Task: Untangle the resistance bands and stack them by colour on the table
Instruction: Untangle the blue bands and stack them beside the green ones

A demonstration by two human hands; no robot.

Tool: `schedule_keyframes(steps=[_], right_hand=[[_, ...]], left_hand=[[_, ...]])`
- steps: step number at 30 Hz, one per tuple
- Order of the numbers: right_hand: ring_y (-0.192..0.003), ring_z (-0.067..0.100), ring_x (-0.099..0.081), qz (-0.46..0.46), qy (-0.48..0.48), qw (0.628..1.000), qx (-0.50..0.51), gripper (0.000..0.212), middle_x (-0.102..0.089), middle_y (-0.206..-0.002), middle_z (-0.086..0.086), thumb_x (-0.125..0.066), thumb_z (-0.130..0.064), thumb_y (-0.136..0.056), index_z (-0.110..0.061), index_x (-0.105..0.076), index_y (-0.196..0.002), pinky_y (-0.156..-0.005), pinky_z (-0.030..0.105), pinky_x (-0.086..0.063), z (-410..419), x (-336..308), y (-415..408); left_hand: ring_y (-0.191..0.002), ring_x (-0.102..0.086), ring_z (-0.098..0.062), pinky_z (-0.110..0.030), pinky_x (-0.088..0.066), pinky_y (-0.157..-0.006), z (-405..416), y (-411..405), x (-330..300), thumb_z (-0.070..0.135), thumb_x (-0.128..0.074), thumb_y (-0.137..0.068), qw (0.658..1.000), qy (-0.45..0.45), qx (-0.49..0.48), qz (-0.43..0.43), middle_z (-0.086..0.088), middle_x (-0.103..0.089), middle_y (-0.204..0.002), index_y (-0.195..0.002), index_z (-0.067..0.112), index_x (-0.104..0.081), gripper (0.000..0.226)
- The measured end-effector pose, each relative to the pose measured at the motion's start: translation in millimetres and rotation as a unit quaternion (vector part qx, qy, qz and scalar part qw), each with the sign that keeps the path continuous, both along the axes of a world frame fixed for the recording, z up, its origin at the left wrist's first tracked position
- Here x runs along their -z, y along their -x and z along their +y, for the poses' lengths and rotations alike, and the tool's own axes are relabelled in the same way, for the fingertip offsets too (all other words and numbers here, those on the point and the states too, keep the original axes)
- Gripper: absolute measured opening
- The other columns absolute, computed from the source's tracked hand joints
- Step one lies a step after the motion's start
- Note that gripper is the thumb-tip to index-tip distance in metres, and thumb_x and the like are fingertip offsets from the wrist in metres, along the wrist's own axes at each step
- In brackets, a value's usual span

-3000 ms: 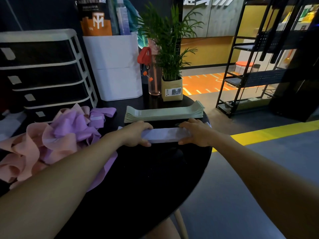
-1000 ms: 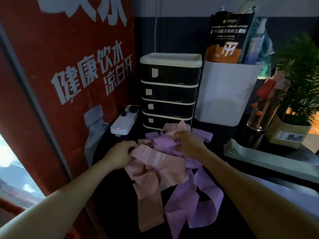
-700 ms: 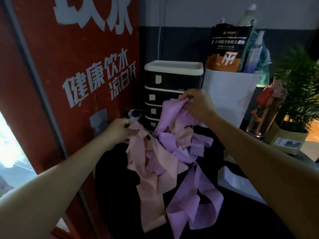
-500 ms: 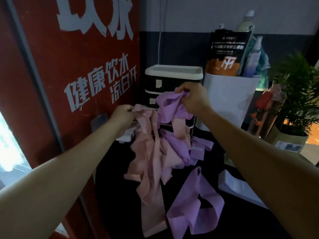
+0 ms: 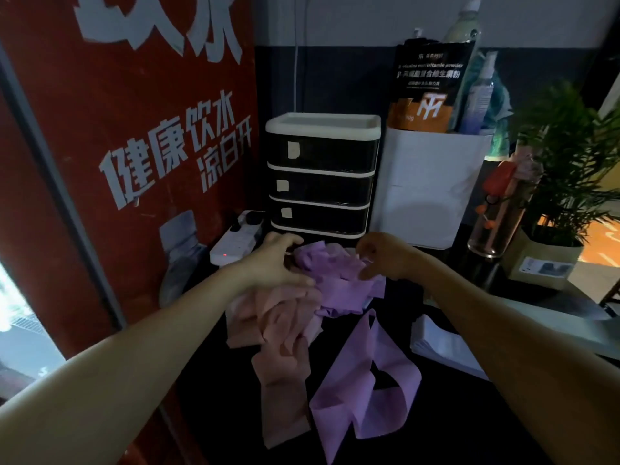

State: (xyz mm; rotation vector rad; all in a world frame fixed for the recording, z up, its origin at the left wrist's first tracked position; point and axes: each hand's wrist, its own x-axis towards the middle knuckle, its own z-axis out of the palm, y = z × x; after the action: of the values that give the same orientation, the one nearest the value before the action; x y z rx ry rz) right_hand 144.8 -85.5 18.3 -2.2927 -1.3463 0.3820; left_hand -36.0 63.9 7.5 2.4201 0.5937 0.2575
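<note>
Both hands are down on the tangled heap of resistance bands on the black table (image 5: 476, 427). Left hand (image 5: 273, 263) lies over the left side of the heap, palm down, thumb resting along the seam where pink meets purple and fingers curled onto the purple bunch at the top; it presses on the fabric, though whether it truly pinches a band I cannot tell. Right hand (image 5: 382, 256) sits at the heap's upper right with fingers bent downward, tips touching the purple material; its grip is likewise unclear from this angle.

Within the heap, the pink bands (image 5: 278, 317) make up the left and lower part, with one strip trailing toward the near edge of the table. Purple bands (image 5: 339, 290) are bunched between the two hands, and a looped purple band (image 5: 365, 391) lies flat just in front of the heap, beside the pink strip. Partly hidden under the right forearm is a flat stack of pale bands (image 5: 443, 347), its exact colour hard to judge in the dim light.

Behind the heap stands a black drawer unit (image 5: 322, 176) with a white top, a white power strip (image 5: 235, 243) to its left, a white bin (image 5: 426, 186) to its right, and a potted plant (image 5: 563, 182) farther right
</note>
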Motion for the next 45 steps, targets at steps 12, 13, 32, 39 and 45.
schedule_keyframes(steps=[12, 13, 32, 39, 45], right_hand=[[-0.111, 0.027, -0.058, -0.066, 0.028, 0.989, 0.127, 0.038, -0.061, -0.122, 0.013, -0.067, -0.012, -0.080, -0.007, -0.061, -0.117, -0.090, 0.025, -0.043, -23, 44, -55], [-0.111, 0.027, -0.058, -0.068, 0.026, 0.989, 0.128, 0.038, -0.061, -0.121, 0.013, -0.068, -0.013, -0.080, -0.007, -0.061, -0.117, -0.090, 0.025, -0.043, -24, 45, -58], [-0.103, 0.030, -0.060, -0.082, -0.012, 0.991, 0.107, 0.025, -0.064, -0.112, 0.015, -0.060, -0.004, -0.081, -0.005, -0.065, -0.106, -0.085, 0.030, -0.046, -37, 47, -71], [-0.106, 0.029, -0.059, -0.040, -0.038, 0.992, 0.115, 0.025, -0.065, -0.111, 0.014, -0.062, -0.003, -0.080, -0.004, -0.065, -0.105, -0.089, 0.029, -0.044, -33, 40, -59], [-0.081, 0.020, -0.059, 0.034, -0.072, 0.993, 0.087, 0.013, -0.062, -0.081, 0.007, -0.068, -0.021, -0.081, -0.013, -0.062, -0.072, -0.070, 0.024, -0.041, -8, 41, -30]], left_hand=[[-0.110, -0.048, -0.018, -0.037, -0.042, -0.096, -45, -99, 25, 0.028, -0.072, -0.078, 0.986, -0.136, 0.084, -0.056, 0.000, -0.047, -0.117, -0.117, 0.018, -0.057, 0.042], [-0.113, -0.048, -0.019, -0.037, -0.042, -0.096, -48, -109, 28, 0.028, -0.071, -0.077, 0.983, -0.153, 0.089, -0.041, 0.000, -0.046, -0.119, -0.119, 0.019, -0.055, 0.046], [-0.103, -0.058, -0.032, -0.036, -0.040, -0.079, -43, -154, 52, 0.028, -0.047, -0.093, 0.962, -0.251, 0.038, 0.099, -0.009, -0.061, -0.106, -0.094, 0.019, -0.063, 0.018], [-0.105, -0.051, -0.030, -0.038, -0.044, -0.085, -27, -118, 20, 0.016, -0.051, -0.091, 0.975, -0.222, -0.006, 0.022, -0.013, -0.054, -0.110, -0.107, 0.009, -0.062, 0.020], [-0.086, -0.062, -0.030, -0.032, -0.046, -0.070, -4, -71, 10, 0.002, -0.052, -0.085, 0.980, -0.180, -0.081, 0.009, -0.009, -0.052, -0.096, -0.095, 0.010, -0.063, 0.017]])
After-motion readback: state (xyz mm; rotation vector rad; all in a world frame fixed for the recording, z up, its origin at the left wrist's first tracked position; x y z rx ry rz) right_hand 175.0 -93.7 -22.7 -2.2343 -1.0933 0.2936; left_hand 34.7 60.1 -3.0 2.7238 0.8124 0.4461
